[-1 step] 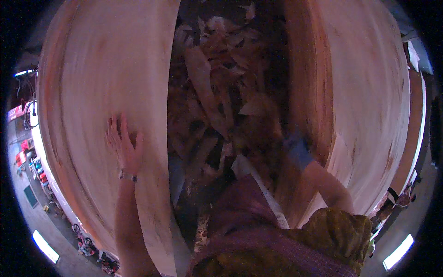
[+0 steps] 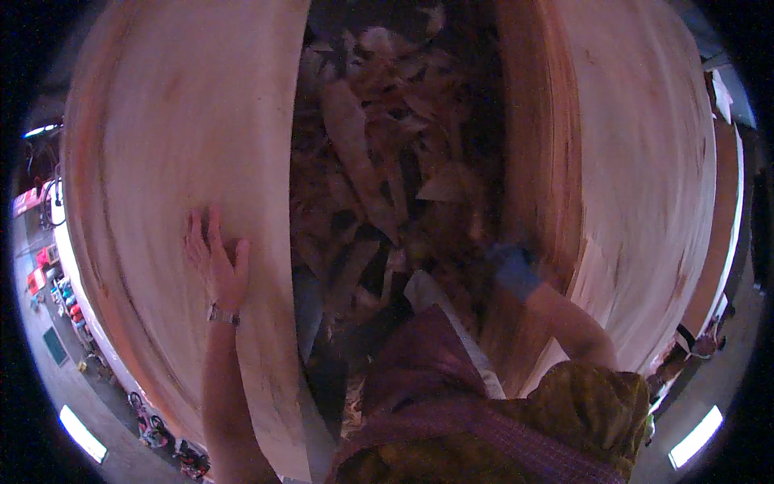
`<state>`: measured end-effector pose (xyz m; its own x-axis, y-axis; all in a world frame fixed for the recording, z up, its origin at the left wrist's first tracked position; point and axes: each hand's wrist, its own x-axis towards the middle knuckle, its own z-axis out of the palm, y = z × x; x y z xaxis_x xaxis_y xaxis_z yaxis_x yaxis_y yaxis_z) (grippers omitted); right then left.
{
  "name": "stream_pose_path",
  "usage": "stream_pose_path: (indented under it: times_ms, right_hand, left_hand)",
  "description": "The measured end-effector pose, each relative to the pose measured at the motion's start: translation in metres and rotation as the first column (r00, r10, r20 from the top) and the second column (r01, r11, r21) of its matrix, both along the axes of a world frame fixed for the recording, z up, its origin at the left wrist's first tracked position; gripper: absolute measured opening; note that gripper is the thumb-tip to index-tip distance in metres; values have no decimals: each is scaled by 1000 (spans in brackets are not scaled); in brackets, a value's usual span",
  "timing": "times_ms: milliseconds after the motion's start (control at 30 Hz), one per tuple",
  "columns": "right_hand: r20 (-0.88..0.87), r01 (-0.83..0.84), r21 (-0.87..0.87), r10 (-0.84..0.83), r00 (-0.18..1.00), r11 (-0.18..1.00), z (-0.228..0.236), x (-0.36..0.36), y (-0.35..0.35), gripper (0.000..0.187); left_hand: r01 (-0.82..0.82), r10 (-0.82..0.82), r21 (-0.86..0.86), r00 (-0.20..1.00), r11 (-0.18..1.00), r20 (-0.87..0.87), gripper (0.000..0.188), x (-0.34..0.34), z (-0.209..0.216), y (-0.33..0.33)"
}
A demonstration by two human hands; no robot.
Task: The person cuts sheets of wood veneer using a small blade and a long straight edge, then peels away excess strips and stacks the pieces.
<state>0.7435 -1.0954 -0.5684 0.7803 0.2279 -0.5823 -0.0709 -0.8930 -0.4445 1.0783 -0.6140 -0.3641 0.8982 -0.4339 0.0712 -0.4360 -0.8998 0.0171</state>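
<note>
My left hand (image 2: 216,256) lies flat with its fingers spread on a broad pale wooden sheet (image 2: 177,145) that looks like veneer. A band circles that wrist. My right hand (image 2: 513,270) wears a blue glove and reaches down into the dark gap, close to the reddish-brown side (image 2: 540,161) of the right-hand stack of wood sheets (image 2: 645,177). Its fingers are dark and smeared by motion, so whether they grip anything is hidden.
Torn wood-sheet scraps (image 2: 347,121) litter the floor between the two stacks. My apron (image 2: 419,355) and legs stand in this narrow gap. Far left, a bicycle (image 2: 149,423) and assorted goods (image 2: 68,298) lie beyond the sheets.
My right hand has shifted slightly left and down beside the right stack. The left hand stays on the pale sheet, a touch lower.
</note>
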Motion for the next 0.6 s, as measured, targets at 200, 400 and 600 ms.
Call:
stream_pose_path:
  times_ms: [200, 400, 600]
  right_hand:
    - [-319, -45, 111, 78, 945, 993, -89, 112, 30, 40]
    - [-258, 276, 133, -236, 937, 952, -238, 293, 107, 38]
    - [-198, 598, 96, -574, 795, 795, -382, 390, 159, 36]
  left_hand:
    - [-61, 62, 112, 998, 992, -11, 71, 2, -16, 1]
    - [-108, 122, 110, 984, 988, -131, 72, 15, -30, 5]
    - [-134, 138, 45, 982, 990, -125, 75, 16, -39, 11]
